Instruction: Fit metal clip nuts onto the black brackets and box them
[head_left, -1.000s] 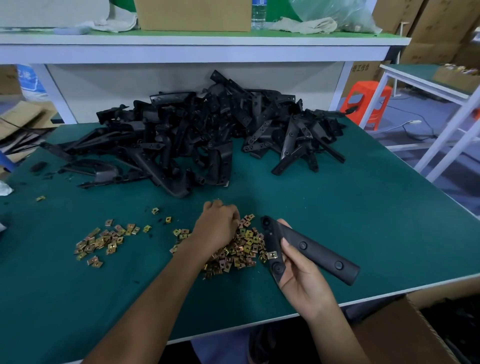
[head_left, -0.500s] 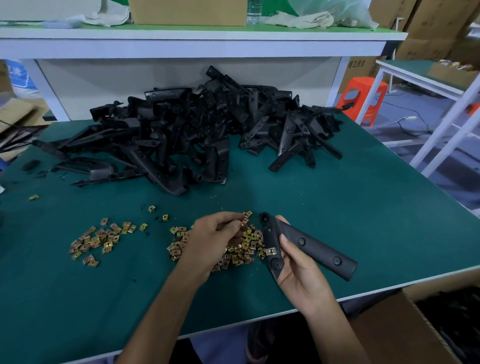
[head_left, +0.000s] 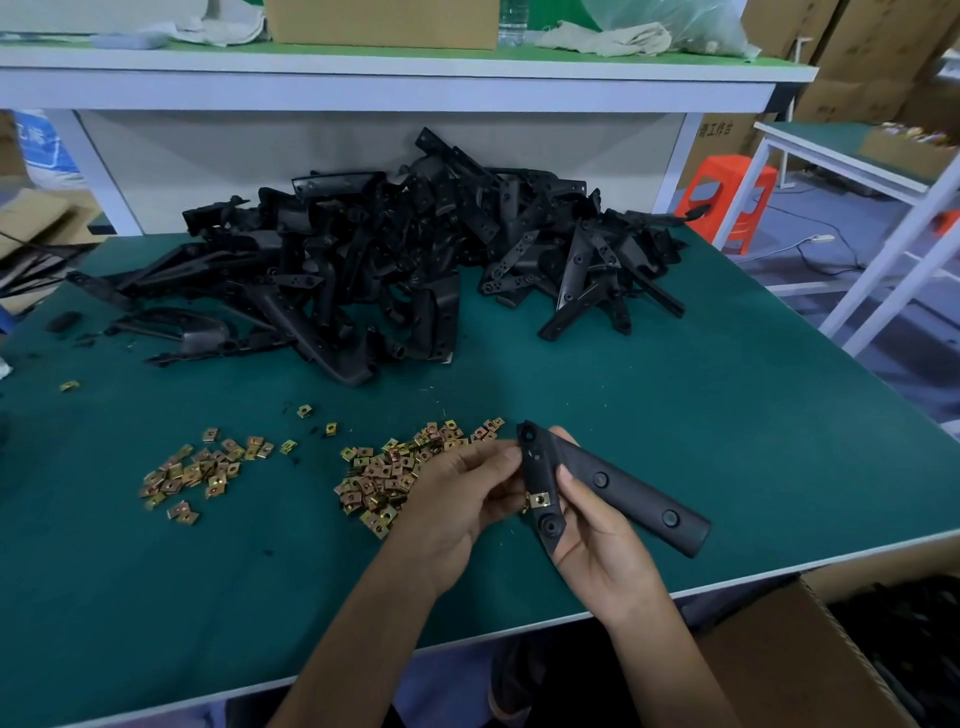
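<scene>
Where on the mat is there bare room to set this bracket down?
Bare mat lies right of the held bracket, between the bracket pile and the near edge. Another: the near-left corner, below the smaller clip nut heap. Crowded: the back, and around the larger heap by the left hand.

Your left grip (head_left: 462, 499) curls at the upper end of the bracket (head_left: 613, 488). Whether its fingertips (head_left: 511, 456) pinch anything cannot be told. Your right grip (head_left: 597, 551) hides the bracket's underside. Below and right of the bracket, the cardboard box (head_left: 779, 670) is cut by the frame edge, its contents dark and unreadable.
</scene>
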